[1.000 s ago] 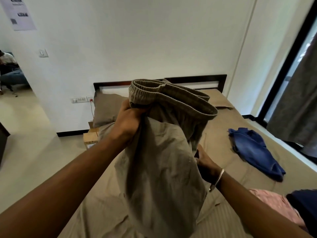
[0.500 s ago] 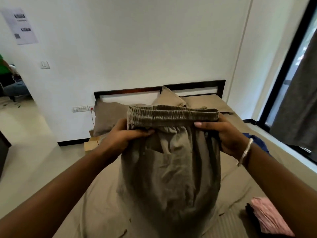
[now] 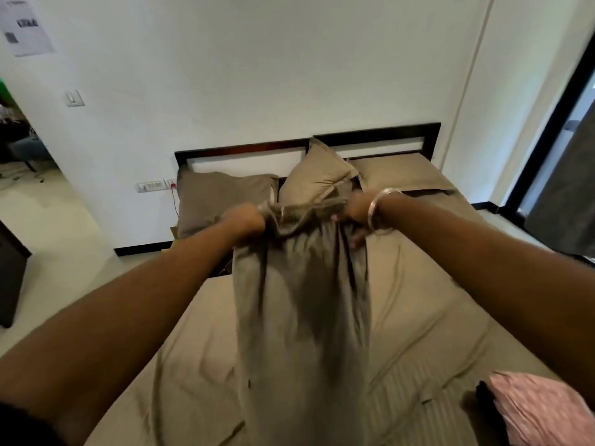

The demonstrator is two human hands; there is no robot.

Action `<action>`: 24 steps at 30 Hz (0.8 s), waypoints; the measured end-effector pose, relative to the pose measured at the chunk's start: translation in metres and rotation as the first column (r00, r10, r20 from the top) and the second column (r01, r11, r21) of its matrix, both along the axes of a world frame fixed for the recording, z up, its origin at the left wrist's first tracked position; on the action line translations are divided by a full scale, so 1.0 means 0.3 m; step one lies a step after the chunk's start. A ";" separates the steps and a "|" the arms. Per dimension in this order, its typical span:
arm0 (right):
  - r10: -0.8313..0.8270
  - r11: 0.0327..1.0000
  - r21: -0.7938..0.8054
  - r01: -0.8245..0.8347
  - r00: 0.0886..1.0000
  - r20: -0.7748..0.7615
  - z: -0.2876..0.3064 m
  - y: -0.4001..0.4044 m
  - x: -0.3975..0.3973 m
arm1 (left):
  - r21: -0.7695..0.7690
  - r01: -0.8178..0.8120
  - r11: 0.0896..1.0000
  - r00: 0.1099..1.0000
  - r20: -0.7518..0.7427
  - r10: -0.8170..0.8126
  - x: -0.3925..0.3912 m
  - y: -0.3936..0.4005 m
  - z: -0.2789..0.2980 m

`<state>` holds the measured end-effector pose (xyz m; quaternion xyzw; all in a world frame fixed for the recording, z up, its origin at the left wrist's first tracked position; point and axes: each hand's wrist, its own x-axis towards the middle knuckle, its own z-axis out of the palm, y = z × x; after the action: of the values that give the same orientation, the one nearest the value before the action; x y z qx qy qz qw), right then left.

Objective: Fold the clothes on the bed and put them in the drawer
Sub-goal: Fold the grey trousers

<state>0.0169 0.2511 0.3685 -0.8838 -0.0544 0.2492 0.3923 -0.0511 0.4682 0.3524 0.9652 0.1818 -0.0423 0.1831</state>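
Note:
Grey-brown trousers [image 3: 302, 317] with an elastic waistband stretch away from me over the bed [image 3: 434, 317], legs trailing toward me and blurred by motion. My left hand [image 3: 246, 218] grips the left end of the waistband. My right hand [image 3: 355, 209], a silver bangle on its wrist, grips the right end. Both arms are stretched far forward toward the pillows. A folded pink garment [image 3: 541, 410] lies at the bed's near right corner, on something dark. No drawer is in view.
Three tan pillows [image 3: 225, 194] lean at the dark headboard [image 3: 376, 133]. A dark cabinet [image 3: 9, 272] stands at the left edge on the floor. A curtain and window frame [image 3: 563, 188] line the right side. A cardboard box sits beside the bed's left side.
Both hands took the waistband ends, then swung the trousers forward and down from in front of my face toward the pillows. The blue garment has passed out of sight.

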 end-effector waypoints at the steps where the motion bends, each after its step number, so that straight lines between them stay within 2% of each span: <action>1: -0.061 0.994 0.098 0.051 0.992 0.113 0.003 0.042 0.087 | -0.150 -0.073 0.986 0.989 0.116 0.091 0.088 0.022 0.024; 3: -0.210 0.924 0.370 0.099 0.938 0.276 0.033 0.106 0.244 | -0.455 -0.086 0.886 0.911 0.324 0.255 0.252 0.051 0.095; 5: -0.331 0.798 0.600 0.057 0.874 0.357 0.105 0.139 0.329 | -0.710 0.067 0.701 0.806 0.453 0.382 0.344 0.064 0.177; 6: -0.345 0.764 0.645 -0.010 0.838 0.421 0.149 0.141 0.346 | -0.785 0.167 0.597 0.749 0.495 0.441 0.371 0.067 0.220; 7: -0.330 0.753 0.653 -0.081 0.812 0.482 0.181 0.139 0.357 | -0.807 0.255 0.533 0.702 0.533 0.471 0.392 0.076 0.241; 8: -0.308 0.742 0.653 -0.152 0.788 0.533 0.221 0.132 0.355 | -0.800 0.311 0.513 0.672 0.566 0.477 0.393 0.070 0.289; 11: -0.238 0.693 0.657 -0.296 0.767 0.596 0.275 0.083 0.322 | -0.755 0.419 0.505 0.657 0.636 0.405 0.387 0.088 0.347; 13: -0.203 0.661 0.659 -0.359 0.760 0.617 0.291 0.059 0.278 | -0.750 0.495 0.438 0.652 0.654 0.384 0.356 0.104 0.335; 15: -0.150 0.652 0.634 -0.416 0.749 0.646 0.282 0.017 0.220 | -0.738 0.567 0.367 0.633 0.675 0.380 0.293 0.077 0.313; 18: -0.077 0.634 0.590 -0.500 0.718 0.692 0.213 -0.058 0.100 | -0.706 0.682 0.190 0.645 0.703 0.298 0.179 0.015 0.251; 20: -0.054 0.634 0.598 -0.490 0.743 0.667 0.115 -0.112 0.018 | -0.712 0.684 0.157 0.667 0.698 0.261 0.070 -0.021 0.150; 21: -0.024 0.659 0.573 -0.486 0.749 0.662 0.048 -0.139 -0.012 | -0.735 0.655 0.178 0.686 0.676 0.268 0.012 -0.033 0.081; 24: 0.086 0.808 0.377 -0.453 0.723 0.685 -0.217 -0.224 -0.120 | -0.803 0.489 0.340 0.770 0.581 0.266 -0.159 -0.058 -0.181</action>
<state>-0.0192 0.1840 0.3035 -0.7553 -0.3828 -0.0340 0.5308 -0.0989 0.4509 0.2980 0.6459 -0.0205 0.1709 0.7437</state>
